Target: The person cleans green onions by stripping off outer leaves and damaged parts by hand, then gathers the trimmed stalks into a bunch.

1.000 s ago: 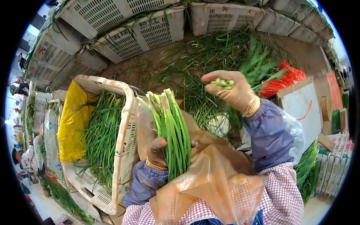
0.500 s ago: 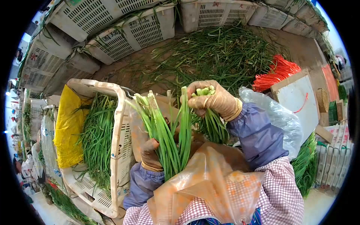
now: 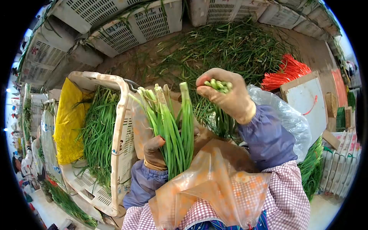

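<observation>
The tan-gloved right hand (image 3: 230, 94), with a smaller pale-ended green bunch (image 3: 218, 86) clenched in it, has been drawn back since a moment ago from the long bundle of green stalks (image 3: 174, 134). The bundle — cut ends pointed away from the body — is clamped in the tan-gloved left hand (image 3: 154, 152), beside a cream slatted plastic crate (image 3: 122, 115), with bright red strands (image 3: 285, 73) piled farther right.

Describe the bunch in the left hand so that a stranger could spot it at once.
Start at the big pale crate with the yellow sheet, on the left. Just right of its rim, the left hand holds a bunch of green stalks. Its pale ends stand well clear of the hand, while the stalk ends in the right hand barely poke out.
</observation>
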Demonstrator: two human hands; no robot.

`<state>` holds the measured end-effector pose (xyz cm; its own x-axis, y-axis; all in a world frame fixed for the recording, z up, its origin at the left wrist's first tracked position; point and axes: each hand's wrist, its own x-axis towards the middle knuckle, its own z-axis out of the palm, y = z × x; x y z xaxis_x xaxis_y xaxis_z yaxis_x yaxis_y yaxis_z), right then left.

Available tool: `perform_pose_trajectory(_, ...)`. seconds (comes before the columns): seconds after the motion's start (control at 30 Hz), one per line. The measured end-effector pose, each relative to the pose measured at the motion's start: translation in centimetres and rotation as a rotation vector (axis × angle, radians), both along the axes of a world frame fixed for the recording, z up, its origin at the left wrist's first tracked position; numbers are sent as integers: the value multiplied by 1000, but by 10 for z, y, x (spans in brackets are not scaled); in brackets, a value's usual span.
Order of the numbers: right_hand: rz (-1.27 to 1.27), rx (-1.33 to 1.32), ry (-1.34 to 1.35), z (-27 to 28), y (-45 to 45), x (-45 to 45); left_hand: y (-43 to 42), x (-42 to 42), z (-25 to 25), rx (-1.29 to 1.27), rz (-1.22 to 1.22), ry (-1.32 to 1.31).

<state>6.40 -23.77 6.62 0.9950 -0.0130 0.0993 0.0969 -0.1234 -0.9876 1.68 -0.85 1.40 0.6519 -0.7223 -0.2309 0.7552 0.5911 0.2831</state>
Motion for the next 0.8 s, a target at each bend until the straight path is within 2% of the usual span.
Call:
perform_pose_trajectory(0.03,7,0,8,9,2,-5,-1,1,1,0,7,8)
perform_pose_trajectory(0.1,141,-266,-465,30,2,-12,-6,3,7,20,-35,-1)
perform_pose_trajectory(0.13,253,-492,-568,42,1,-10,-13,0,11,12,55,11)
perform_pose_trajectory(0.17,250,-494,-566,43,2,-8,-16,-1,12,11,52,12)
perform_pose_trajectory(0.23,384,-1023,-461,44,9,-3,-17,-3,13,60,97,54)
perform_pose_trajectory(0.27,401,-1095,-449,39,11,1,-15,-3,9,65,87,53)
perform_pose_trajectory(0.43,615,-1228,-293,42,7,17,-11,-7,3,52,71,24)
perform_pose_trajectory(0.53,710,-1154,-52,49,8,29,-15,-5,-6,-20,-3,-23)
perform_pose_trajectory(0.57,707,-1156,-45,49,8,29,-15,-4,-9,-62,-45,-60)
perform_pose_trajectory(0.63,644,-1112,-13,47,7,27,-10,-3,-6,28,-29,-23)
perform_pose_trajectory(0.67,574,-1147,-121,38,9,23,-7,-2,-8,52,-35,-7)
perform_pose_trajectory(0.8,379,-1233,-142,17,10,24,-10,-1,-4,61,20,46)
